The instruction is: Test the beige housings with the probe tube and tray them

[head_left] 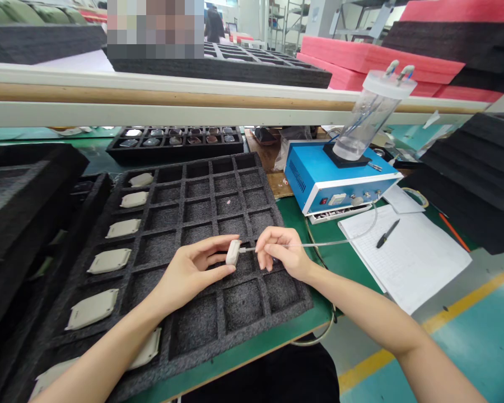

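Observation:
Between the fingers and thumb of my left hand [197, 267] is a small pale beige casing [232, 252], held on edge above a black foam tray [239, 302]. My right hand [283, 254] pinches a thin clear tube [327, 244] close to its end. A small pale tip [243, 250] on that tube meets the right side of the casing; whether it goes in cannot be seen. The tube runs right to a blue machine [306, 162]. Similar beige casings [109, 261] lie in the tray's left column, some partly behind my left forearm.
A clear cylinder [361, 120] stands on the blue machine. Papers [407, 263] with a black pen [388, 233] lie to the right. Stacked black foam trays [21, 212] rise at the left, and another tray [176, 148] holds small dark pieces behind. A shelf edge [218, 115] crosses above; a person is beyond.

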A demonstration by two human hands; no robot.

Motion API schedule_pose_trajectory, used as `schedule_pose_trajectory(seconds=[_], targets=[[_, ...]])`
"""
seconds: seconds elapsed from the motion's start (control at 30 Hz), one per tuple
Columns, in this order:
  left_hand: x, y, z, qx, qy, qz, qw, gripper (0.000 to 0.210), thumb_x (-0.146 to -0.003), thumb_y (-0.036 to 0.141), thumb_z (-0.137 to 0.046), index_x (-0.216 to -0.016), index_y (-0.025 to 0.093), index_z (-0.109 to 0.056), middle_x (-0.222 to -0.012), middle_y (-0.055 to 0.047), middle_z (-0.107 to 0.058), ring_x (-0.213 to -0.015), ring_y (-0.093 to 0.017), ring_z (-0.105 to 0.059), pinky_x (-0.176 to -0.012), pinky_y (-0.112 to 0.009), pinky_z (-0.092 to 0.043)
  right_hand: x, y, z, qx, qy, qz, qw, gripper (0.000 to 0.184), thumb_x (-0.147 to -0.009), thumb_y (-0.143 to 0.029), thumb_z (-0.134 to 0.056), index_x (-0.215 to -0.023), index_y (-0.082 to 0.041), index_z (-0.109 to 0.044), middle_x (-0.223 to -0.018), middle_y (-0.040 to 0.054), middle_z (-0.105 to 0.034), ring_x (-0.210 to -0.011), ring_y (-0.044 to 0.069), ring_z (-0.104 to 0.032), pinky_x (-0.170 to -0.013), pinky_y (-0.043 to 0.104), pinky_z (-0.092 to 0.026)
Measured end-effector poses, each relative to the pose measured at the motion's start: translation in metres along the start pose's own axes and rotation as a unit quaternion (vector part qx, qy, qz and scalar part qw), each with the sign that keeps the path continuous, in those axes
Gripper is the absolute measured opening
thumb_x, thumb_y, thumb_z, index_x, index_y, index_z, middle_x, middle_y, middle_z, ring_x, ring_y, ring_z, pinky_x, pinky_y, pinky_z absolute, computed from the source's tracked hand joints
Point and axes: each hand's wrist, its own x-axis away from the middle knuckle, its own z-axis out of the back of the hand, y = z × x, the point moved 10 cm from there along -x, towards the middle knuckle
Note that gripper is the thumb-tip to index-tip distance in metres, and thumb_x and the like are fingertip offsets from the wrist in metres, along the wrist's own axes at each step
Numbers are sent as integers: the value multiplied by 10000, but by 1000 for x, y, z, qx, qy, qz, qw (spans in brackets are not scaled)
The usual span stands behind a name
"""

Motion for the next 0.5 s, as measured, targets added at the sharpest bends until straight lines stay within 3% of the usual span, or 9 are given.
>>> schedule_pose_trajectory(seconds=[0.5], targets=[[1, -1, 0, -9, -3, 1, 1000, 472, -654, 273, -827, -1097, 176, -699, -1170, -98, -710, -1068, -268, -674, -983, -397, -537, 0, 0, 1, 4, 3, 5, 1000, 99, -746, -228, -561, -742, -135, -595, -518, -5, -622, -374, 75, -495, -394, 180, -394]])
